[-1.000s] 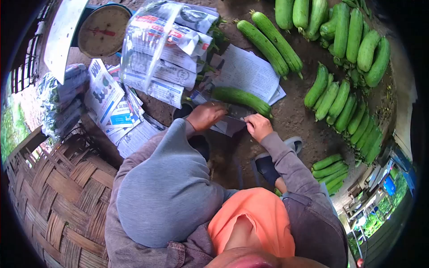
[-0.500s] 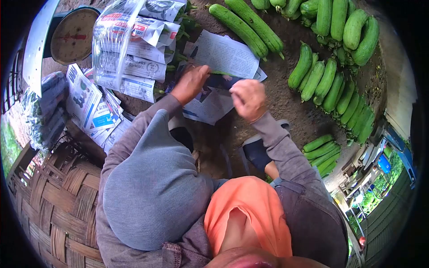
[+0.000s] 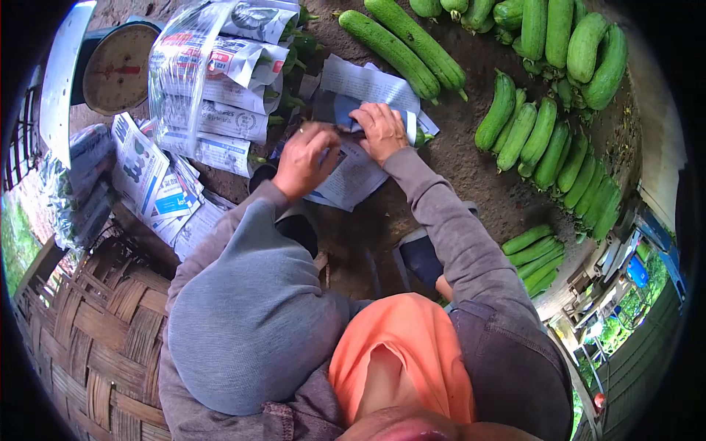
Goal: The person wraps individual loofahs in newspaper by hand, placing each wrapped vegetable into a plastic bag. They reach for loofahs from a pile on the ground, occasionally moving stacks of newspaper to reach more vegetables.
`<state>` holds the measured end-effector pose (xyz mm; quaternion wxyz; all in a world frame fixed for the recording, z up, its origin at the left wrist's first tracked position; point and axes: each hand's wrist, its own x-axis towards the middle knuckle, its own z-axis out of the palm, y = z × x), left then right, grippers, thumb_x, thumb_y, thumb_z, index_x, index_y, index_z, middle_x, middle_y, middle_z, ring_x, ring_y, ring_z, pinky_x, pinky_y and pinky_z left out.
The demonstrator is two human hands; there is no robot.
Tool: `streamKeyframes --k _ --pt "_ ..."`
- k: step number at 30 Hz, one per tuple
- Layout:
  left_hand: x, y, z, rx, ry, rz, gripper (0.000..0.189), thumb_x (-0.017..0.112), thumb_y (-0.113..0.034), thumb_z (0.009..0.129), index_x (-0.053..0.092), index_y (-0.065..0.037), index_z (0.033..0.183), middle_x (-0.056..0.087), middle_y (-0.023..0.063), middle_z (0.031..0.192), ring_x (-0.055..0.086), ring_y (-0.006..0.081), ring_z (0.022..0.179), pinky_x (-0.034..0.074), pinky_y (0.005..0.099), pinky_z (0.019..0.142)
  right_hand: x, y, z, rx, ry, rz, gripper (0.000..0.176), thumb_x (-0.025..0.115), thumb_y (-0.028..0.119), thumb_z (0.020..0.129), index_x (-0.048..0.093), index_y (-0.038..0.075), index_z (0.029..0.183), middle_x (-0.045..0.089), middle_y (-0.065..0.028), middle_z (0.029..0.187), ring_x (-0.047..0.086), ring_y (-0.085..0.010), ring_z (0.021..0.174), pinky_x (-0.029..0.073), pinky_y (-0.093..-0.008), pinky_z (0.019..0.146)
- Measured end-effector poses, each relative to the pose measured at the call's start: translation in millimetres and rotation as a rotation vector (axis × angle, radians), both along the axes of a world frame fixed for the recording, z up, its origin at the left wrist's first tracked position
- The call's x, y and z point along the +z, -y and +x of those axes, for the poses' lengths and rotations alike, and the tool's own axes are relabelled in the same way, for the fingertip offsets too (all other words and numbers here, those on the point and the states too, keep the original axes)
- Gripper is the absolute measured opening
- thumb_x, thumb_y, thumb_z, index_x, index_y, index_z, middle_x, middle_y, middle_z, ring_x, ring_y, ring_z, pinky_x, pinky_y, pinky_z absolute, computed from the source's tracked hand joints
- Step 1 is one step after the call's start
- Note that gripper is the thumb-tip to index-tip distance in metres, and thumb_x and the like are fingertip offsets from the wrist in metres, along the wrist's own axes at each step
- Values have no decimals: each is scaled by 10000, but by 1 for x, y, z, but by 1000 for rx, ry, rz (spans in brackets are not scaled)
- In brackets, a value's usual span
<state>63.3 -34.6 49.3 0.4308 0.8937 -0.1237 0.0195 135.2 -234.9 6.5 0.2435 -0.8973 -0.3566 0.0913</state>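
Observation:
My right hand (image 3: 381,132) is closed on a folded sheet of newspaper (image 3: 343,109), its fingers bent over the fold. From the right end of this paper a bit of green (image 3: 421,137) pokes out; the rest of what lies inside is hidden. My left hand (image 3: 307,160) is at the left end of the paper, fingers curled, their tips smeared by motion. Another newspaper sheet (image 3: 353,180) lies spread beneath both hands. To the left, several newspaper-wrapped bundles (image 3: 213,106) are stacked under clear plastic, green ends facing my left hand.
Two long green gourds (image 3: 401,48) lie just beyond the paper. Rows of gourds (image 3: 548,140) cover the ground at right, with a smaller pile (image 3: 533,253) nearer me. A dial scale (image 3: 121,70), loose newspapers (image 3: 151,173) and a woven bamboo basket (image 3: 95,331) are at left.
My right hand has moved left and down onto the paper, which is now folded over. My left hand has drawn back slightly toward me, and the slim green stalk is covered.

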Motion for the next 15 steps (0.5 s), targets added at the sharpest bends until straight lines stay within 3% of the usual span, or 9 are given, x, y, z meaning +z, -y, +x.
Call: streamKeyframes --k 3,4,6,9,11,12,15 --pt "-30 6 -23 239 -996 -743 355 659 -56 807 579 -25 1151 633 122 990 628 234 913 495 320 752 3 0 0 -51 -110 62 573 785 79 610 579 94 1144 569 -77 1094 547 -283 1041 441 -387 867" --pt "-28 5 -22 261 -1152 -836 322 532 -225 967 497 -4 1199 586 101 1225 574 178 1091 439 346 928 1 -3 1 -63 -129 105 567 787 80 620 583 83 1149 580 -85 1079 561 -291 1024 451 -382 870" --pt "-60 7 -28 100 -977 -882 345 521 -235 970 492 -9 1229 587 105 1226 578 180 1090 432 340 939 -6 -8 -13 -187 -324 230 532 777 97 649 602 67 1151 601 -96 1049 586 -309 1000 475 -395 851" --pt "-90 13 -35 90 -946 -1047 344 520 -203 966 501 -15 1254 604 98 1199 582 191 1094 432 342 941 9 -13 -31 -339 -558 393 511 773 107 692 610 24 1169 644 -132 970 641 -322 907 520 -404 815" --pt "-38 17 -13 211 -1112 -1420 307 526 -188 960 527 -18 1216 623 91 1155 590 191 1068 438 342 931 15 -12 -43 -459 -830 561 548 781 113 692 589 11 1195 648 -142 961 648 -305 909 525 -395 810" --pt "-18 16 -9 178 -1090 -1438 311 582 -189 930 548 -15 1185 643 84 1104 604 188 1036 447 344 924 22 -10 -43 -455 -958 664 585 794 146 716 558 3 1231 641 -154 1043 651 -276 933 528 -367 825" --pt "-10 16 4 149 -1040 -1331 386 682 -193 864 551 10 1166 636 72 1110 612 171 1002 470 305 876 35 -4 -46 -403 -383 357 641 791 188 750 505 22 1298 580 -177 1223 633 -289 1018 515 -363 872"
